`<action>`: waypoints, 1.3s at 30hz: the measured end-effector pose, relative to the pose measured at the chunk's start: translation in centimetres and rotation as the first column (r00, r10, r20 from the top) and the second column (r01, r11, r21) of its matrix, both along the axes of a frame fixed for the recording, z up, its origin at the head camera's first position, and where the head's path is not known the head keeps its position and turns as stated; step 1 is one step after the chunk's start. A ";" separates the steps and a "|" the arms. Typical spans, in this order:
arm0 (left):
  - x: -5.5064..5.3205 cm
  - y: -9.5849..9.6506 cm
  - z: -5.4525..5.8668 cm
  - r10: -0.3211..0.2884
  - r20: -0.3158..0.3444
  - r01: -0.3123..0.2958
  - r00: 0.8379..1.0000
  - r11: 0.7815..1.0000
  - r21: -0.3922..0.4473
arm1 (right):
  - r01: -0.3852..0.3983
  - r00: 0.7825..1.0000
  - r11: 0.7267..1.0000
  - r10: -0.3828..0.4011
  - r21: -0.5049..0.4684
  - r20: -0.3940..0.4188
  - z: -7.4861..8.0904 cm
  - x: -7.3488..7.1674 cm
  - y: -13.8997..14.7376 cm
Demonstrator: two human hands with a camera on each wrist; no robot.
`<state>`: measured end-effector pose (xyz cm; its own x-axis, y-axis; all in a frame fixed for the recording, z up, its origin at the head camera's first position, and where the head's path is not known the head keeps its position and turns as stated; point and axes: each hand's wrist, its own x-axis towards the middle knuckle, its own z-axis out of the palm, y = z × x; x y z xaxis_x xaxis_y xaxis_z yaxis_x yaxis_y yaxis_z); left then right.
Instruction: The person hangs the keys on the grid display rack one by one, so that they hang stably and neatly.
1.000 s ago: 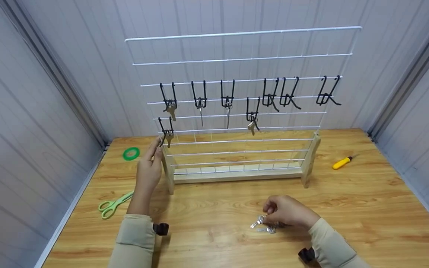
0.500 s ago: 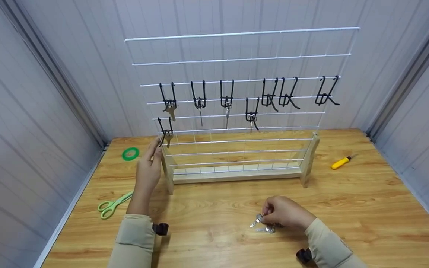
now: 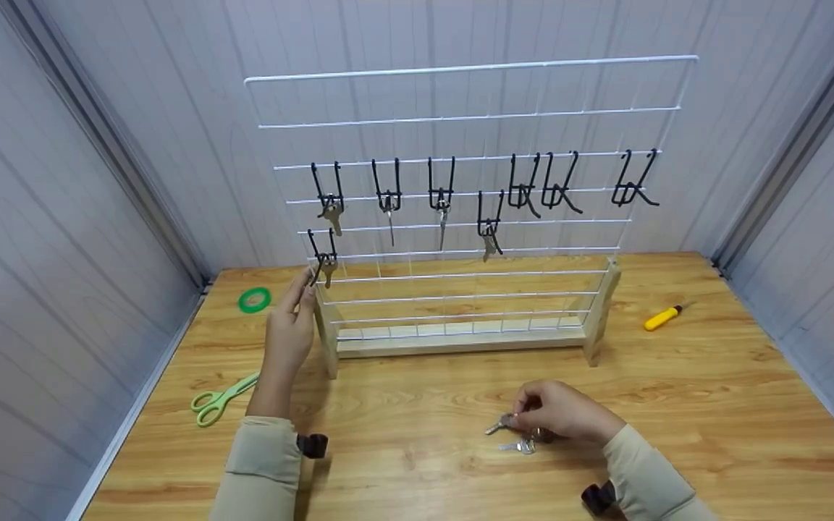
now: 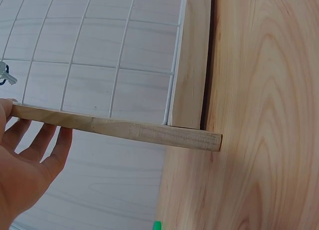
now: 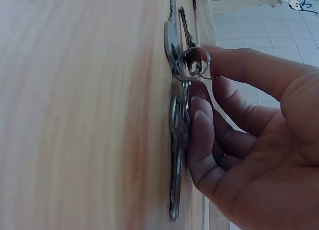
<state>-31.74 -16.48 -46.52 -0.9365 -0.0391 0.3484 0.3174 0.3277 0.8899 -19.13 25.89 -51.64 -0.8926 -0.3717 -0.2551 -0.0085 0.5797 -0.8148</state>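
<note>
My right hand (image 3: 565, 411) is low over the table in front of the rack and pinches a small silver key (image 3: 498, 425) by its ring. In the right wrist view that thin ring (image 5: 208, 65) sits at my fingertips. More keys (image 5: 178, 125) lie on the tabletop just under my curled fingers; part of them is hidden. My left hand (image 3: 290, 329) holds the wooden side post (image 4: 114, 129) of the white wire rack (image 3: 460, 295), fingers along its outer face. Near those fingertips a key (image 3: 328, 269) hangs from a black hook.
Several black hooks (image 3: 525, 189) hang on the rack, some bearing keys and three at the right bare. Green scissors (image 3: 218, 399) and a green tape roll (image 3: 254, 299) lie at left. A yellow-handled tool (image 3: 663, 318) lies at right. Panelled walls (image 3: 135, 108) enclose the table.
The key in my right hand has turned a little, and the hand has shifted slightly. A key on the lower middle hook has swung round. My left hand stays put.
</note>
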 end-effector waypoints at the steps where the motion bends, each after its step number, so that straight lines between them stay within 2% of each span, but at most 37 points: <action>1: 0.0 0.0 0.0 0.001 0.000 -0.001 1.000 1.000 0.000 | 0.004 1.000 1.000 -0.004 -0.007 0.004 0.0 0.0 0.1; 7: 0.0 0.2 0.0 0.009 -0.007 -0.009 1.000 1.000 0.003 | 0.041 0.999 0.996 -0.040 -0.081 0.015 0.3 0.2 0.0; 11: 0.1 0.3 0.1 0.007 -0.009 -0.007 1.000 1.000 0.001 | 0.074 0.997 0.982 -0.074 -0.172 0.006 1.3 0.6 -0.4; 19: 0.0 0.3 0.0 0.015 -0.021 -0.015 1.000 1.000 0.006 | 0.093 0.993 0.927 -0.113 -0.364 -0.033 5.1 1.7 -1.7; 27: -0.1 0.4 0.0 0.025 -0.021 -0.025 0.999 1.000 -0.005 | 0.087 0.978 0.903 -0.157 -0.422 -0.134 9.3 3.4 -2.5; 30: -0.1 0.4 0.0 0.029 -0.011 -0.029 1.000 1.000 -0.007 | 0.076 0.965 0.897 -0.176 -0.435 -0.193 10.7 3.9 -2.5; 33: 0.0 0.4 0.0 0.027 -0.010 -0.027 1.000 1.000 -0.008 | 0.076 0.942 0.902 -0.204 -0.424 -0.265 12.2 4.3 -2.4; 39: 0.0 0.2 0.0 0.032 -0.008 -0.032 0.999 0.999 -0.007 | 0.118 0.871 0.888 -0.307 -0.444 -0.384 15.3 4.6 -2.7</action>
